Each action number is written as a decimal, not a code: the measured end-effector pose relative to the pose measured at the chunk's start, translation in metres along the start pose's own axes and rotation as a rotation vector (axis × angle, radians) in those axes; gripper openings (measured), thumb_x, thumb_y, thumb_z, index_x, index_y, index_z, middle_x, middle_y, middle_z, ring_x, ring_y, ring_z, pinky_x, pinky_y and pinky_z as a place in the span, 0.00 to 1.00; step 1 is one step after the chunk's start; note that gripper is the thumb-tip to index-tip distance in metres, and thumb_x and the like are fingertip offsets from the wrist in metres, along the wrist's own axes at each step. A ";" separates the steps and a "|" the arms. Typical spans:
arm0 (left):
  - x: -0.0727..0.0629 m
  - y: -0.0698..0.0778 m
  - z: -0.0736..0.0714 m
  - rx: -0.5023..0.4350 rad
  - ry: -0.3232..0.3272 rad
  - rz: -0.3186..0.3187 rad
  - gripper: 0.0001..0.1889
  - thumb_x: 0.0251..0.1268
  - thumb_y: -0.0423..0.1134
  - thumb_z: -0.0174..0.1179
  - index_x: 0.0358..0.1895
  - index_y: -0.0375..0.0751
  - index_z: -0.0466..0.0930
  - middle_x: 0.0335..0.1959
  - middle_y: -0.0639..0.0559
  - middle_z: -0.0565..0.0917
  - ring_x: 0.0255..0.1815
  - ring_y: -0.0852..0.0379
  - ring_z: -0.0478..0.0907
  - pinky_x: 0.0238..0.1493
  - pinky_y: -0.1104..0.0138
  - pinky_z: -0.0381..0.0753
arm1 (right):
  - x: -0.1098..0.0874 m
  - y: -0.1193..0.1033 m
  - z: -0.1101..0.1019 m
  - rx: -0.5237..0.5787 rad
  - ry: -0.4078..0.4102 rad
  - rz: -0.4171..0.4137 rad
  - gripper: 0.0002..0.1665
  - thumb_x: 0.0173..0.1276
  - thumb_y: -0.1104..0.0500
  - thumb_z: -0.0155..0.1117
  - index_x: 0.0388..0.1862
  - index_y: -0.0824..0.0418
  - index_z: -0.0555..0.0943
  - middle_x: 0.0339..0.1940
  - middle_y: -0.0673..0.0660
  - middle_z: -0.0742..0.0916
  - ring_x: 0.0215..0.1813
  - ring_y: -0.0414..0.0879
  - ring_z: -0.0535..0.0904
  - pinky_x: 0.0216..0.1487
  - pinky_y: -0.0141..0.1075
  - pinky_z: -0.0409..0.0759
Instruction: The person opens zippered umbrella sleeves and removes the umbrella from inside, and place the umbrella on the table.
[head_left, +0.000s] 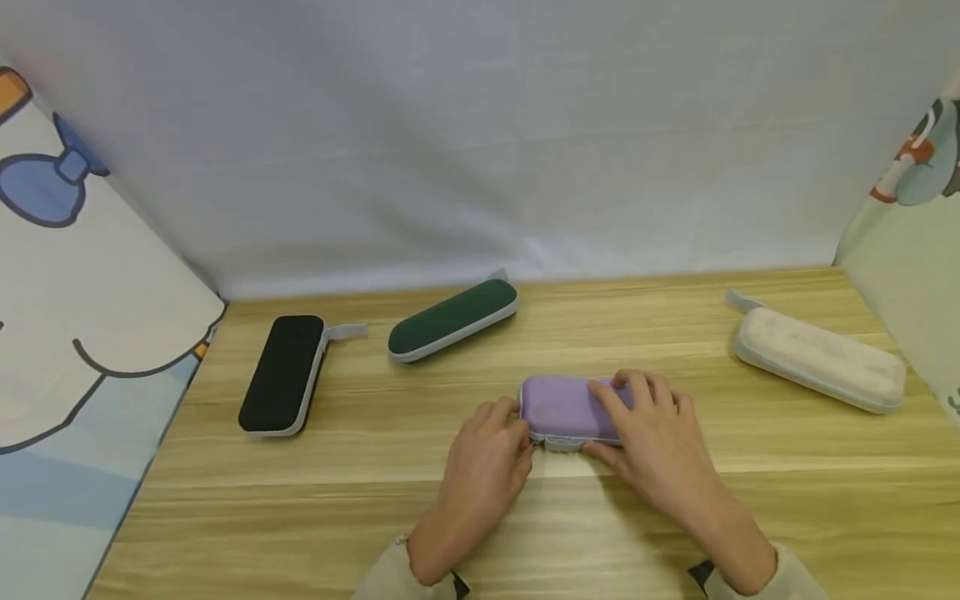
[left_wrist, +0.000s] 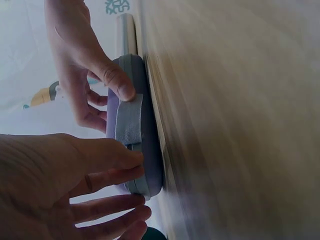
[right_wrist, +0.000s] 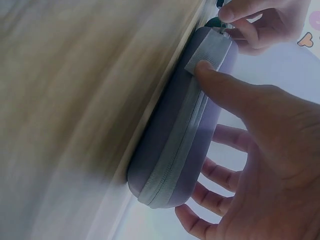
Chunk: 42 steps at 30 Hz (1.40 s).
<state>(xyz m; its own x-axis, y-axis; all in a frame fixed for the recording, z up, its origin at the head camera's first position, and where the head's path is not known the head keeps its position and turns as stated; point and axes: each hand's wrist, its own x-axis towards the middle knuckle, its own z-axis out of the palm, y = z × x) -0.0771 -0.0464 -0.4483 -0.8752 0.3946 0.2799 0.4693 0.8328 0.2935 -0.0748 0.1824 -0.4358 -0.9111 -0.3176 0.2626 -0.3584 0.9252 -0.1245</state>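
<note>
A purple zippered case lies on the wooden table, its grey zipper edge facing me. My left hand is at the case's left front corner, thumb and forefinger pinching the small zipper pull. From the right, my right hand grips the case. Its fingers spread over the top, and its thumb presses the grey fabric strap on the front edge. In the right wrist view the zipper line runs closed along the visible side.
A black case lies at the left, with a dark green case further back near the middle. At the right is an off-white case. A white cloth rises behind the wooden table, and printed panels flank both sides.
</note>
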 end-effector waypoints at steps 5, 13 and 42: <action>0.001 -0.003 -0.004 0.009 -0.032 0.055 0.10 0.57 0.34 0.74 0.25 0.48 0.81 0.50 0.51 0.84 0.57 0.50 0.80 0.49 0.59 0.80 | 0.000 0.001 -0.001 0.009 -0.010 0.000 0.44 0.53 0.40 0.85 0.66 0.54 0.80 0.60 0.63 0.80 0.63 0.67 0.76 0.52 0.61 0.75; 0.001 -0.007 -0.008 0.023 -0.066 0.106 0.09 0.58 0.33 0.71 0.25 0.47 0.80 0.44 0.54 0.81 0.54 0.51 0.80 0.45 0.61 0.77 | -0.001 0.001 -0.004 0.029 -0.037 0.004 0.44 0.54 0.39 0.84 0.67 0.53 0.80 0.61 0.62 0.79 0.65 0.67 0.75 0.55 0.62 0.74; 0.005 -0.019 -0.013 -0.139 -0.102 0.179 0.13 0.46 0.25 0.70 0.18 0.46 0.78 0.37 0.55 0.83 0.49 0.52 0.79 0.56 0.62 0.81 | -0.001 0.006 -0.007 0.109 -0.071 -0.016 0.44 0.53 0.46 0.86 0.69 0.49 0.79 0.64 0.61 0.80 0.68 0.66 0.73 0.60 0.64 0.72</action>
<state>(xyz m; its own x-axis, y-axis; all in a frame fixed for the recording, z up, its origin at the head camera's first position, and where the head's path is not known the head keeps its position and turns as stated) -0.0888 -0.0647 -0.4407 -0.7805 0.5742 0.2475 0.6237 0.6871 0.3727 -0.0745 0.1895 -0.4300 -0.9159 -0.3495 0.1972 -0.3893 0.8932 -0.2249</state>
